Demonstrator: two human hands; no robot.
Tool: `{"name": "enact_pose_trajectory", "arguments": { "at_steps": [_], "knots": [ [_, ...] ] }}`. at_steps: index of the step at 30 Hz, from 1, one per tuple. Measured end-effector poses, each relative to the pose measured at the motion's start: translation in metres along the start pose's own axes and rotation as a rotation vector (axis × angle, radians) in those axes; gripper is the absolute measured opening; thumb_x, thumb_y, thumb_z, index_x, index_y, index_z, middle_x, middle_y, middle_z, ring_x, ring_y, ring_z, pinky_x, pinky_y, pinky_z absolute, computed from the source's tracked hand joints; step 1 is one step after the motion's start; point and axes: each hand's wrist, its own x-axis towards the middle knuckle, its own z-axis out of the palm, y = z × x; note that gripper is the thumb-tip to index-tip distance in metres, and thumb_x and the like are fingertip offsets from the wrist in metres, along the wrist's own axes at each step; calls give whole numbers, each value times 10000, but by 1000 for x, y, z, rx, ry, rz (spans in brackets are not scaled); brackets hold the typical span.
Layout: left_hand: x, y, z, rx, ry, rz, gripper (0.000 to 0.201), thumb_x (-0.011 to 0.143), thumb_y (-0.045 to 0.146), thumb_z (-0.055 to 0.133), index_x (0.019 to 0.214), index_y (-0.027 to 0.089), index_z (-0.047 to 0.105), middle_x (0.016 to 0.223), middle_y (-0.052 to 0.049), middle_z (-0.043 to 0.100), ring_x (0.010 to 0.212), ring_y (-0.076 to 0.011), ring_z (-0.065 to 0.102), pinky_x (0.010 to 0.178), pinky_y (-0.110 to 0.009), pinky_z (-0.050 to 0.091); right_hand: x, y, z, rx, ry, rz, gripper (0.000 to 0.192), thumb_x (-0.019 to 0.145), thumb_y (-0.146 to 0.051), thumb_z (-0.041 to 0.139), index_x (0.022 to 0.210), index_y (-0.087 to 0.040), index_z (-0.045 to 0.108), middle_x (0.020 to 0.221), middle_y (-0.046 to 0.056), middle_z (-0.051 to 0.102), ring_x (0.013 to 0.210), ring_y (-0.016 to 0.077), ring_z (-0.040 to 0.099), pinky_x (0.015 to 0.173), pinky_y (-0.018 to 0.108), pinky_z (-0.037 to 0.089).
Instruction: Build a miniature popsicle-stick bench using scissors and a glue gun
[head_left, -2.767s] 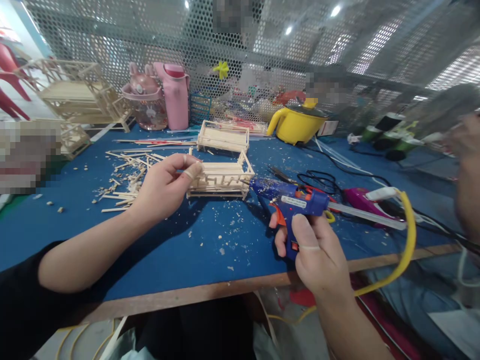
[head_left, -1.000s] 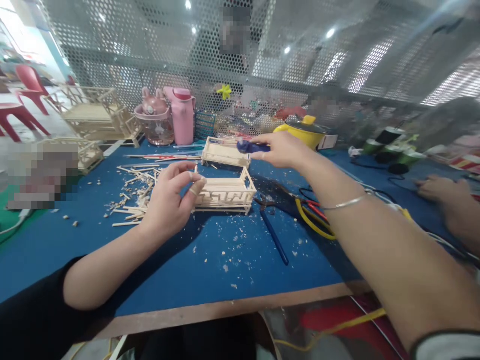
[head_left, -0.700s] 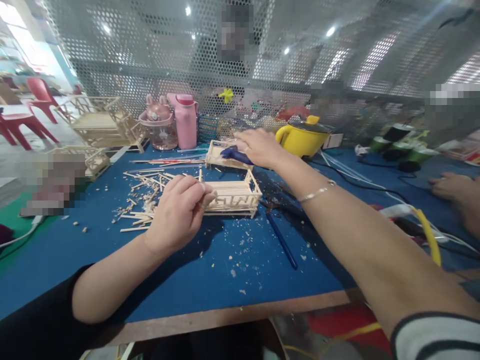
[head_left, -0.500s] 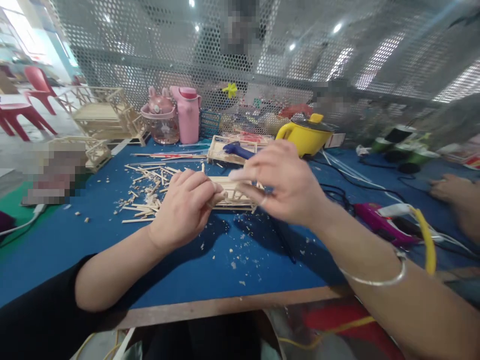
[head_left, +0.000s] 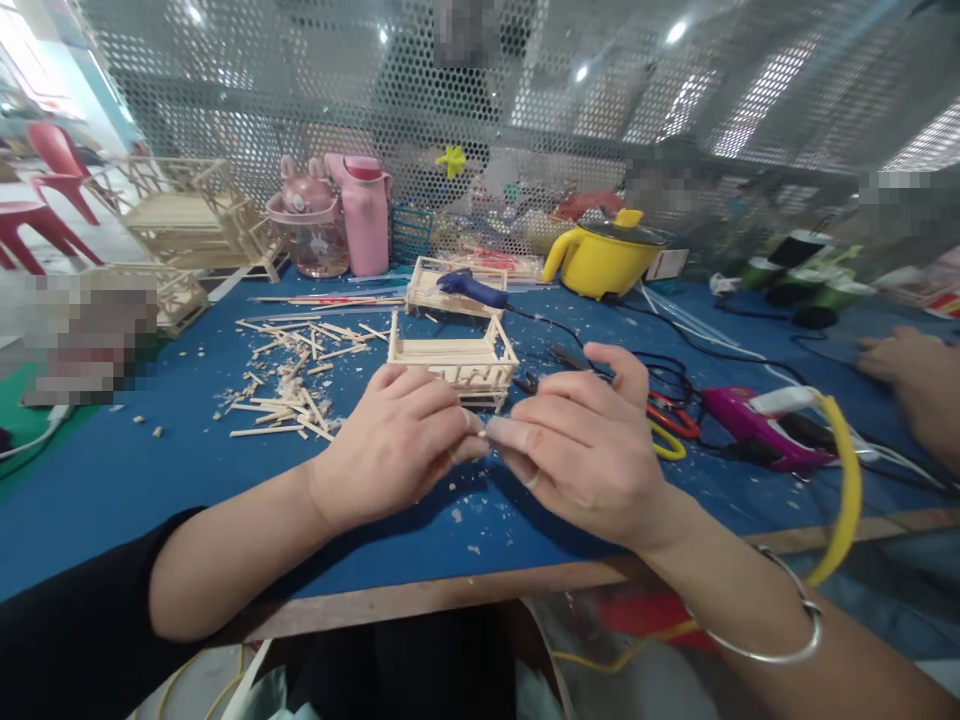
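My left hand (head_left: 397, 445) is closed in a pinch, its fingertips near the front of a small wooden-stick model (head_left: 454, 372). Thumb and index finger of my right hand (head_left: 589, 445) are pinched too, tip to tip with the left. A tiny pale bit shows where the fingertips meet, too small to name. The model stands upright on the blue table just beyond both hands, with a railing on its front. Behind it, a blue glue gun (head_left: 472, 288) rests on a second stick frame (head_left: 420, 292).
Loose sticks and scraps (head_left: 289, 400) lie left of the model. Right of my hands are red- and yellow-handled tools (head_left: 671, 415) and a purple device (head_left: 765, 430) with cables. A yellow pot (head_left: 611, 262) and pink jug (head_left: 367, 215) stand behind. Another person's hand (head_left: 911, 375) is far right.
My right hand has come down from above the model to meet my left fingertips. My left hand has shifted right and toward me. More of the model now shows.
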Motion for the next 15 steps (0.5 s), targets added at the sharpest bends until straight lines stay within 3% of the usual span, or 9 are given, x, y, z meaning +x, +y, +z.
{"name": "enact_pose_trajectory", "arguments": {
  "at_steps": [5, 7, 11, 15],
  "knots": [
    [17, -11, -10, -65, 138, -170, 513, 784, 254, 565, 1266, 135, 440, 1061, -116, 601, 1006, -249, 526, 887, -400, 387, -7, 26, 8, -7, -58, 132, 98, 807, -298, 595, 743, -281, 667, 713, -17, 675, 753, 185, 532, 907, 468, 277],
    [30, -21, -11, -121, 85, -191, 629, 733, 190, 568, 1323, 105, 367, 1097, -124, 593, 1048, -253, 527, 908, -389, 393, -4, 33, 13, -16, -56, 121, 126, 814, -282, 574, 722, -262, 657, 700, -13, 666, 745, 180, 519, 872, 440, 285],
    [48, -34, -5, -114, -125, -182, 656, 685, 174, 578, 1311, 176, 384, 1015, -76, 636, 963, -247, 583, 822, -363, 430, 0, 38, 24, -26, -40, 112, 169, 831, -272, 543, 697, -238, 640, 679, -5, 643, 737, 173, 504, 810, 405, 283],
    [49, -33, 5, -94, -187, -198, 677, 689, 158, 577, 1330, 200, 363, 938, -49, 662, 846, -221, 620, 733, -321, 442, -2, 38, 32, -29, -50, 139, 200, 848, -295, 531, 700, -233, 651, 675, 3, 626, 738, 172, 488, 785, 398, 272]
  ]
}}
